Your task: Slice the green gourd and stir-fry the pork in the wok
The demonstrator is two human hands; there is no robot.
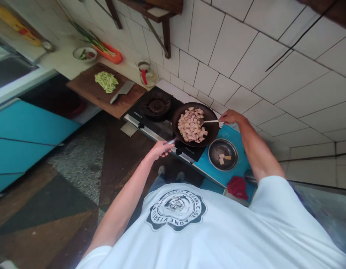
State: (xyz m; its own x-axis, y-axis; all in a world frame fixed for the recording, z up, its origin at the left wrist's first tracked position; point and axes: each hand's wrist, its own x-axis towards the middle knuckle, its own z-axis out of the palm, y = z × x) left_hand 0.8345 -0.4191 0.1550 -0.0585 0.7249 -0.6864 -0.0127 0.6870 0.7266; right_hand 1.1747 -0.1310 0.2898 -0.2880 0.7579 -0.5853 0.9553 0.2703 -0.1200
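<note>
My left hand point(161, 150) is closed round the handle of a dark wok point(212, 129), which sits on the right burner of a gas stove point(164, 125). Chopped pale pink meat point(192, 125) fills the middle of the wok. My right hand point(230, 116) grips the end of a light-coloured spatula point(210, 121), whose head reaches into the meat at its right side. Just below my right forearm, a metal bowl point(212, 160) holds a few small pale pieces point(221, 161).
On the left counter, a cutting board point(89, 80) carries chopped green vegetable point(106, 82) and a cleaver point(122, 92). Behind it are a small bowl point(75, 55), an orange tray point(115, 59) and a glass jar point(150, 79). A red cloth point(237, 188) lies at right. Wall brackets point(166, 37) jut out above.
</note>
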